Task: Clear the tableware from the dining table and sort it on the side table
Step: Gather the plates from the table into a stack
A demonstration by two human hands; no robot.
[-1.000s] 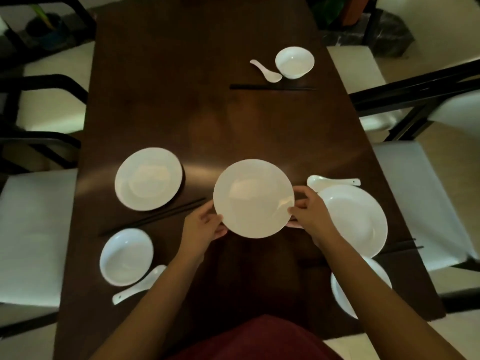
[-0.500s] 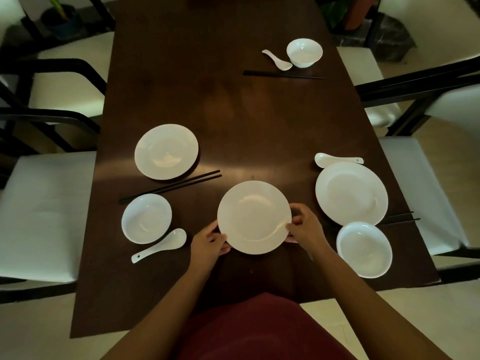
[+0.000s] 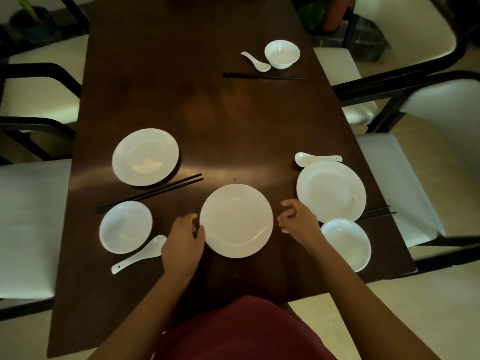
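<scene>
A white plate [image 3: 236,220] lies flat on the dark wooden dining table [image 3: 207,113], right in front of me. My left hand [image 3: 181,242] rests against its left rim with the fingers loose. My right hand [image 3: 298,222] is a small gap away from the right rim, fingers curled, holding nothing. A second plate [image 3: 145,157] sits at the left and a third plate [image 3: 331,190] at the right. Near the left plate are a bowl [image 3: 126,227], a spoon [image 3: 140,254] and black chopsticks [image 3: 150,193]. My right forearm partly covers another bowl [image 3: 346,242].
A spoon [image 3: 314,159] lies behind the right plate, and chopsticks [image 3: 378,213] poke out from under it. At the far right stand a small bowl [image 3: 281,53], a spoon [image 3: 255,61] and chopsticks [image 3: 262,76]. White-cushioned chairs [image 3: 26,224] flank both long sides.
The plate came toward me and down onto the table. My right hand has let go and pulled slightly away; my left hand has loosened at the rim.
</scene>
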